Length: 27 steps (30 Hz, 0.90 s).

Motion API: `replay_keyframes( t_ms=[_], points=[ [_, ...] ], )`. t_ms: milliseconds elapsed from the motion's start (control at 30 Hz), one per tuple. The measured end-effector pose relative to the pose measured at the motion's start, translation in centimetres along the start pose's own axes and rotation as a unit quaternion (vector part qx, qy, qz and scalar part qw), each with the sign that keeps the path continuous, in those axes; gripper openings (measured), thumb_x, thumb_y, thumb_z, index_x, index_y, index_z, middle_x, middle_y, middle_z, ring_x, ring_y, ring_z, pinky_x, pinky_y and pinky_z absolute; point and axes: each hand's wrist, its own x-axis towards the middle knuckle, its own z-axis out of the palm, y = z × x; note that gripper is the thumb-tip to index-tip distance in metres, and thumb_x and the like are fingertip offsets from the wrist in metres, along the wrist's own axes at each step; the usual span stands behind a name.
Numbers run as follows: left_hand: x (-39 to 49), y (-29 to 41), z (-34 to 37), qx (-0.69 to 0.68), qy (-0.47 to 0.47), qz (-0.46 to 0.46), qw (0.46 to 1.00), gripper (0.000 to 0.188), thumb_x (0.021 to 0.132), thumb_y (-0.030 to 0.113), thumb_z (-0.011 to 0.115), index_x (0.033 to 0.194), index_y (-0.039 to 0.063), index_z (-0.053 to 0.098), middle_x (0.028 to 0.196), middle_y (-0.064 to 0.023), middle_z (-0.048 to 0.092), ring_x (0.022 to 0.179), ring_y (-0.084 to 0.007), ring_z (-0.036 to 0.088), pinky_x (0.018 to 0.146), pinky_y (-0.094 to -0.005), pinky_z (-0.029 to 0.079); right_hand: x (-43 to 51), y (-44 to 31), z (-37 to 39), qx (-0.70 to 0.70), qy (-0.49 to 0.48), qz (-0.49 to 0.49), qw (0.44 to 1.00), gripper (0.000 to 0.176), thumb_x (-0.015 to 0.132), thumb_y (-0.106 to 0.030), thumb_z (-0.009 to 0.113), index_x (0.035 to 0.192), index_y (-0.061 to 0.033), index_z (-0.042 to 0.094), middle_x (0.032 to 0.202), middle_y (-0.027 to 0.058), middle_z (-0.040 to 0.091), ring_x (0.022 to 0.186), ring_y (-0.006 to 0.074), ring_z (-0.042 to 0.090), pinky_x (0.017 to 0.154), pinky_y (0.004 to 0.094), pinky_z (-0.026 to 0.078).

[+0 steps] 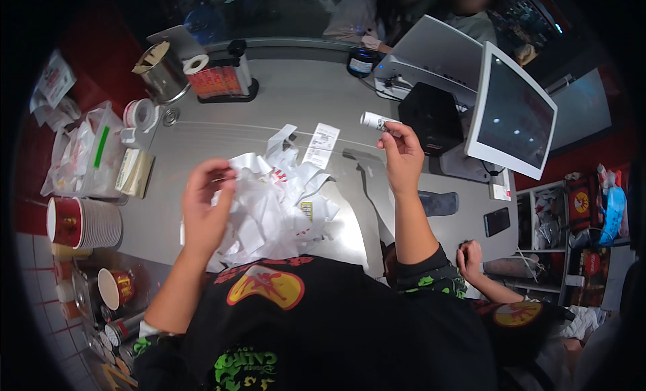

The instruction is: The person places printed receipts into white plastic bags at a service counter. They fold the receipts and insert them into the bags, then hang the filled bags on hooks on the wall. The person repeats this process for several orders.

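Note:
A small roll of printed white paper (374, 121), curled into a tube, is pinched between the thumb and fingers of my right hand (404, 156). That hand is raised over the grey counter, left of a black box-shaped device (430, 117). My left hand (208, 207) hovers at the left side of a loose heap of white paper strips and thin plastic (272, 209). Its fingers are bent and blurred, apart from the thumb, with nothing visible between them. Flat beyond the heap lies a printed receipt (322, 144).
Left stand stacked paper cups (96, 222), a plastic bin of bags (86, 159) and a metal canister (161, 73). A label-roll holder (222, 80) is at the back. A screen (512, 113) and a phone (497, 222) are right. A co-worker's hand (469, 260) rests near the counter's right edge.

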Motion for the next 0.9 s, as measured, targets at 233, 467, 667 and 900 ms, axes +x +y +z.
replay_keyframes(
  t_ms=[233,467,667,900],
  points=[
    [3.4,2.5,5.9,-0.134,-0.153,-0.115,0.972,0.044,0.081,0.003,0.063,0.121,0.002,0.043,0.103,-0.0074,0.057,0.094,-0.0135,0.057,0.079,-0.0245,0.047,-6.3,-7.6,8.7,0.159,-0.186,0.163,0.956,0.031,0.084,0.0,0.057,0.115,0.0028,0.053,0.095,0.0099,0.058,0.067,0.0106,0.057,0.063,0.0231,0.047],
    [3.1,2.0,4.0,-0.247,-0.178,-0.203,0.93,0.028,0.08,0.004,0.066,0.105,-0.002,0.054,0.085,-0.0055,0.06,0.07,-0.0097,0.057,0.064,-0.0218,0.048,-7.1,-9.2,9.7,0.415,-0.291,0.227,0.831,0.064,0.088,-0.019,0.056,0.14,-0.0028,0.023,0.114,0.0114,0.05,0.061,0.0112,0.056,0.058,0.0219,0.046],
    [2.8,2.1,3.2,-0.208,-0.198,-0.23,0.93,0.027,0.082,0.007,0.063,0.106,-0.004,0.054,0.085,-0.0073,0.062,0.07,-0.0101,0.058,0.063,-0.0217,0.047,-7.5,-9.5,10.0,0.4,-0.283,0.197,0.849,0.061,0.092,-0.025,0.049,0.141,-0.0036,0.019,0.122,0.0146,0.048,0.06,0.0098,0.055,0.056,0.0211,0.046],
    [1.7,2.1,1.8,-0.282,-0.25,-0.238,0.895,0.025,0.081,-0.002,0.055,0.105,-0.008,0.053,0.093,-0.0131,0.063,0.074,-0.0149,0.062,0.065,-0.0256,0.051,-5.3,-10.7,7.5,0.42,-0.185,0.116,0.881,0.054,0.096,-0.024,0.042,0.14,-0.0009,0.022,0.122,0.0138,0.05,0.056,0.0066,0.049,0.049,0.0191,0.039]
  ],
)
